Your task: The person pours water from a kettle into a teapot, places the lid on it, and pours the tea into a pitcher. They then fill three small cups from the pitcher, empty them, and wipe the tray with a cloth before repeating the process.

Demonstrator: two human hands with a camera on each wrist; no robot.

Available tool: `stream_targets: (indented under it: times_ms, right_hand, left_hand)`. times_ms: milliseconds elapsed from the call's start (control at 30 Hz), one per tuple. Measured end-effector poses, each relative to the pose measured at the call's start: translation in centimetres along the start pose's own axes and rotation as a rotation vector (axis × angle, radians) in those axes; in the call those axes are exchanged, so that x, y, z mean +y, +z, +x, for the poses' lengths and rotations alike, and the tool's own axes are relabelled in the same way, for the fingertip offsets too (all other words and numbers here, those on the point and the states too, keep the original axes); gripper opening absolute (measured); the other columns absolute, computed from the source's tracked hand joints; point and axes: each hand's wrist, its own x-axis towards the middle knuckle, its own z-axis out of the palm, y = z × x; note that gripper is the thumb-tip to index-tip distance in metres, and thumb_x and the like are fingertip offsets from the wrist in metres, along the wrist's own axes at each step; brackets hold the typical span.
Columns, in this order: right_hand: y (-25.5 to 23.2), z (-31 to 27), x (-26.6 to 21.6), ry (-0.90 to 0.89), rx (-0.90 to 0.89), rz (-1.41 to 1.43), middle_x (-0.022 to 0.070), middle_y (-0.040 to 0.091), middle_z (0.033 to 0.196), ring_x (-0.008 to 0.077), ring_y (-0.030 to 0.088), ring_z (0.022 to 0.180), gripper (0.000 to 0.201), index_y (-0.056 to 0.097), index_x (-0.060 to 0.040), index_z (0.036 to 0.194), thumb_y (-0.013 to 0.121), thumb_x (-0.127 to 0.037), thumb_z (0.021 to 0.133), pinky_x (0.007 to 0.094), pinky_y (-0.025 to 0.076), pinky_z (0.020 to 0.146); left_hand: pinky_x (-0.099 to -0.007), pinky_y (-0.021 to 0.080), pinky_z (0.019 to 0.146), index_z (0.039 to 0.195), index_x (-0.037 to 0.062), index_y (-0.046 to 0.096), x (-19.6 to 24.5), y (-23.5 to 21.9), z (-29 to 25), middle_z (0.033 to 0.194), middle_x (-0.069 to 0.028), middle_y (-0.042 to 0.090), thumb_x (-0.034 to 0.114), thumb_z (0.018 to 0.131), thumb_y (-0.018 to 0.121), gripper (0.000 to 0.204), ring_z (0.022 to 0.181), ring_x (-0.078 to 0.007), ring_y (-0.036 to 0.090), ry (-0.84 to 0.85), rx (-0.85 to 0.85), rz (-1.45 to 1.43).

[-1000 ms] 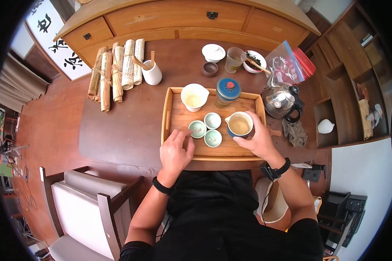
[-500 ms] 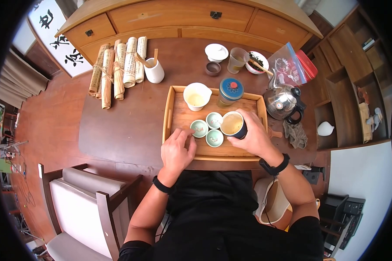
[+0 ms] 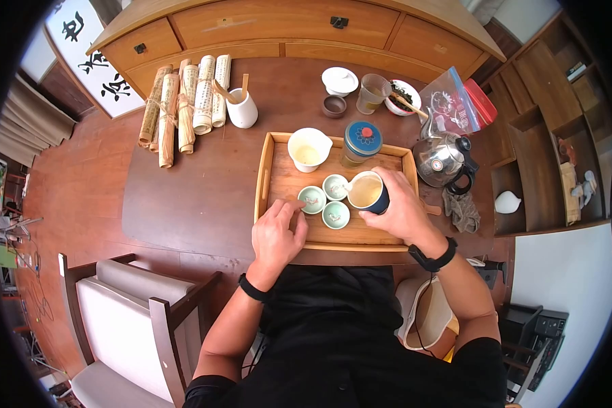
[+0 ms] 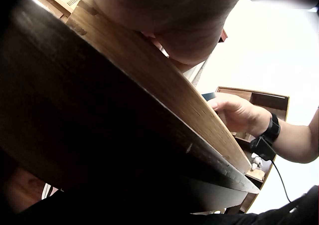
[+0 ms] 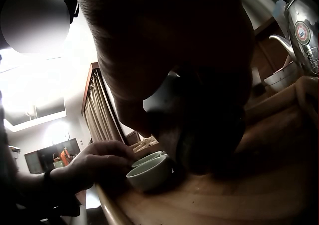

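Observation:
My right hand point(image 3: 399, 209) grips a dark blue tea pitcher point(image 3: 382, 201) with a pale rim and amber liquid inside. The pitcher is tilted left, its spout right at the rim of the upper of three small pale green teacups. These are the upper cup point(image 3: 335, 187), the left cup point(image 3: 312, 200) and the lower cup point(image 3: 336, 215), grouped on a wooden tray point(image 3: 292, 237). My left hand point(image 3: 276, 233) lies over the tray's front left edge, fingertips right at the left cup's rim. In the right wrist view, shadow hides much of the pitcher.
A white spouted bowl point(image 3: 308, 150) and a blue-lidded jar point(image 3: 361, 141) stand at the tray's back. Right of it are a steel kettle point(image 3: 438, 160) and a grey cloth point(image 3: 461, 210). Bamboo scrolls point(image 3: 168, 119) and a white utensil holder point(image 3: 242, 112) stand back left.
My right hand has moved slightly left and tipped the pitcher toward the cups, bringing its spout to the upper cup. My left hand has stayed by the left cup.

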Motion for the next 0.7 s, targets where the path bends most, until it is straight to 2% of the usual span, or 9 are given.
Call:
stream_targets:
  times_ms: [200, 300, 467, 567, 700]
  right_hand:
    - [-0.6, 0.1, 0.0, 0.000, -0.005, 0.003, 0.0226, 0.070, 0.136, 0.0439, 0.065, 0.126, 0.083, 0.059, -0.0024, 0.148, 0.097, -0.021, 0.076, 0.0533, 0.053, 0.112]
    - [-1.2, 0.0, -0.3, 0.046, -0.019, 0.034, 0.0211, 0.069, 0.142, 0.0406, 0.065, 0.134, 0.088, 0.058, -0.0018, 0.154, 0.097, -0.021, 0.077, 0.0499, 0.052, 0.117]
    - [-2.0, -0.8, -0.9, 0.120, -0.015, 0.204, 0.0200, 0.069, 0.143, 0.0373, 0.068, 0.134, 0.089, 0.057, -0.0010, 0.156, 0.097, -0.022, 0.079, 0.0476, 0.052, 0.117]
    - [-2.0, -1.6, -1.2, 0.054, -0.041, 0.186, 0.0224, 0.069, 0.140, 0.0417, 0.066, 0.132, 0.089, 0.057, -0.0009, 0.154, 0.097, -0.025, 0.079, 0.0499, 0.053, 0.115]
    - [-2.2, -2.1, -1.7, 0.041, -0.134, 0.135, 0.0221, 0.068, 0.142, 0.0409, 0.067, 0.134, 0.090, 0.057, -0.0006, 0.155, 0.097, -0.022, 0.077, 0.0488, 0.053, 0.117]
  left_hand:
    - [-0.0439, 0.061, 0.070, 0.110, 0.0111, 0.078, 0.0, 0.0, 0.0, 0.090, -0.0066, 0.071, 0.009, 0.094, 0.080, 0.016, 0.080, -0.0307, 0.075, -0.004, -0.005, -0.003]
    - [-0.0439, 0.061, 0.070, 0.110, 0.0110, 0.078, 0.0, 0.0, 0.0, 0.090, -0.0063, 0.071, 0.009, 0.094, 0.080, 0.016, 0.080, -0.0305, 0.075, 0.004, 0.002, -0.004]
    - [-0.0436, 0.061, 0.070, 0.110, 0.0107, 0.078, 0.1, -0.1, 0.0, 0.090, -0.0063, 0.071, 0.009, 0.094, 0.080, 0.015, 0.080, -0.0303, 0.075, -0.010, -0.013, 0.005]
    - [-0.0435, 0.061, 0.070, 0.110, 0.0106, 0.078, 0.0, 0.0, 0.0, 0.091, -0.0065, 0.072, 0.009, 0.094, 0.080, 0.016, 0.080, -0.0304, 0.075, 0.009, 0.004, 0.001]
    - [-0.0434, 0.061, 0.071, 0.109, 0.0102, 0.078, 0.0, 0.0, 0.0, 0.091, -0.0067, 0.072, 0.009, 0.094, 0.080, 0.016, 0.081, -0.0306, 0.076, 0.001, 0.000, -0.005]
